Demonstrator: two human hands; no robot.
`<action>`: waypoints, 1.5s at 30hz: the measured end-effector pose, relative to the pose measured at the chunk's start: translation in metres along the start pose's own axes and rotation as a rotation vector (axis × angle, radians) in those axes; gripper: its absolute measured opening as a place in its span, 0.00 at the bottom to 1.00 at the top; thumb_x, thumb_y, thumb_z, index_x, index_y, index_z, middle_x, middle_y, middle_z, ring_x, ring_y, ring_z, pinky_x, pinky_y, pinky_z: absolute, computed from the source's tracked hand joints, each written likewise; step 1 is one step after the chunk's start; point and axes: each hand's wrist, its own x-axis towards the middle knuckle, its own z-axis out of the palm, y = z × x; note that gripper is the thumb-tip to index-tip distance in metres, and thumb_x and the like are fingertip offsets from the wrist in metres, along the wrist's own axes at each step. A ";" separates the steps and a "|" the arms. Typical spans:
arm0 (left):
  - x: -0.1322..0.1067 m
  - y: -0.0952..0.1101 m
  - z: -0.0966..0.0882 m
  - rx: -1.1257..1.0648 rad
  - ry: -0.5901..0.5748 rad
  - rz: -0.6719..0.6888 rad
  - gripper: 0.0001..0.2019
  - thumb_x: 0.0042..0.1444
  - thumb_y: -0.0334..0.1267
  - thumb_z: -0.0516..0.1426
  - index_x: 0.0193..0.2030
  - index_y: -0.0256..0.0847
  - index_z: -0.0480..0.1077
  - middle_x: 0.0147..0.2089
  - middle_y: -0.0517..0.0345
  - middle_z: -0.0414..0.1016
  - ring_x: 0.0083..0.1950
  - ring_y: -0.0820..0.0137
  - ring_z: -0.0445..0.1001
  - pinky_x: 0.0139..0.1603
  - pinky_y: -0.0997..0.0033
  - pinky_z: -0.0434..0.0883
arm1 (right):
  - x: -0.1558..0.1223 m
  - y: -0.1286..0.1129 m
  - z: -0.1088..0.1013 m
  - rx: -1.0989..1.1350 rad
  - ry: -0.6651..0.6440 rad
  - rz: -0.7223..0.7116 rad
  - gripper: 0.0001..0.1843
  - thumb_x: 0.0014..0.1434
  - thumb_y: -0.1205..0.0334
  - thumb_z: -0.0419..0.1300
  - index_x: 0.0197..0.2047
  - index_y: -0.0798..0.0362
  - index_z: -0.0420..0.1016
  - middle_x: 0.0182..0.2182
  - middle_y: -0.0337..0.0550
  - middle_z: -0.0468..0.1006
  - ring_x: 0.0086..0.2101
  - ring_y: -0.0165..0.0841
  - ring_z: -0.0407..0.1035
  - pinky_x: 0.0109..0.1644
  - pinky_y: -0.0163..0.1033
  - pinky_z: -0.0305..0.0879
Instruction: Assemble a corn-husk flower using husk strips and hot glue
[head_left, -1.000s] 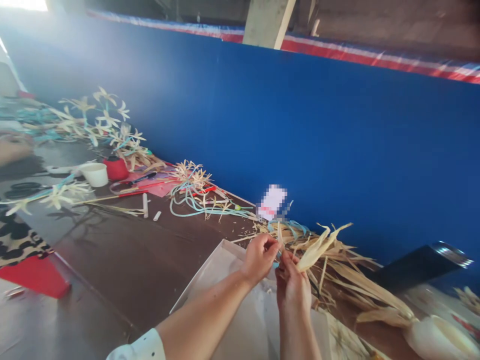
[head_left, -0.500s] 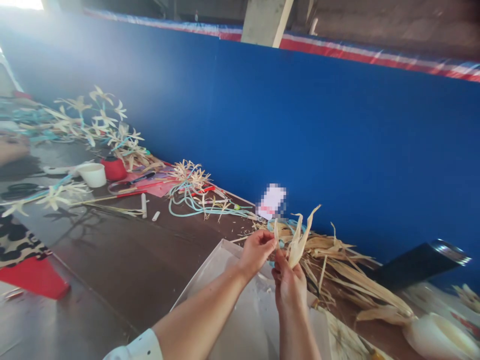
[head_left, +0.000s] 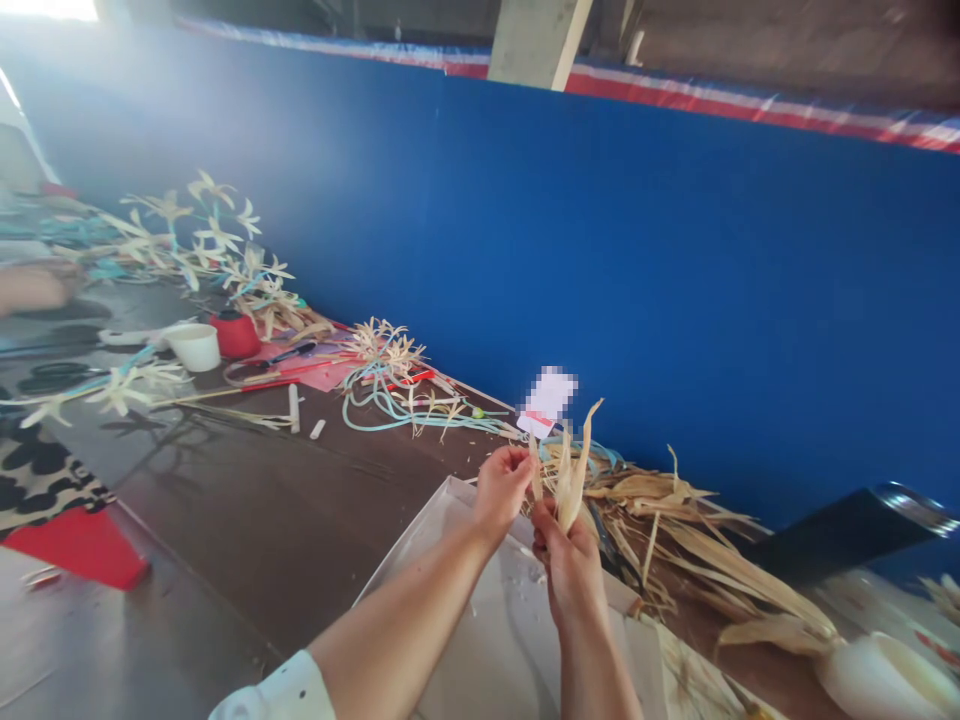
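My right hand (head_left: 568, 562) is closed around the base of a bunch of dried corn husk strips (head_left: 570, 468) that stands upright above my fist. My left hand (head_left: 501, 487) pinches a thin husk strip beside that bunch, its fingers pressed together. Both hands hover over the far corner of a pale flat tray (head_left: 450, 560). Just behind them lies a heap of loose dried husks (head_left: 675, 520) with some light blue cord among it.
A dark brown table (head_left: 285, 520) runs along a blue wall (head_left: 675, 280). Husk flowers (head_left: 217, 240), a white cup (head_left: 193, 346), a red pot (head_left: 235, 334), blue cords (head_left: 390, 410) and scissors lie to the left. A dark cylinder (head_left: 847, 530) sits at right. Another person's hand (head_left: 34, 285) shows far left.
The husk bunch in my right hand has swung from leaning right to standing upright. Both hands have drifted slightly left and away from me.
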 end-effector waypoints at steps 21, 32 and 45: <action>0.003 0.005 -0.009 0.203 -0.025 0.161 0.11 0.48 0.43 0.57 0.32 0.35 0.71 0.27 0.58 0.70 0.28 0.76 0.65 0.29 0.78 0.63 | -0.001 0.002 -0.003 -0.005 0.000 -0.045 0.21 0.41 0.52 0.68 0.36 0.56 0.76 0.26 0.40 0.74 0.25 0.28 0.65 0.27 0.33 0.59; -0.009 0.009 -0.002 0.239 -0.152 0.127 0.10 0.48 0.41 0.57 0.29 0.35 0.69 0.24 0.60 0.67 0.25 0.77 0.64 0.26 0.78 0.62 | 0.005 0.004 -0.004 0.094 0.073 -0.039 0.20 0.37 0.54 0.70 0.32 0.57 0.76 0.18 0.34 0.68 0.19 0.25 0.58 0.22 0.31 0.53; -0.002 0.011 -0.007 0.269 -0.090 0.183 0.13 0.50 0.45 0.56 0.31 0.35 0.70 0.28 0.58 0.70 0.28 0.76 0.65 0.29 0.78 0.63 | 0.001 0.003 -0.001 0.137 0.015 0.036 0.19 0.37 0.56 0.70 0.31 0.55 0.73 0.15 0.31 0.64 0.17 0.24 0.56 0.21 0.31 0.52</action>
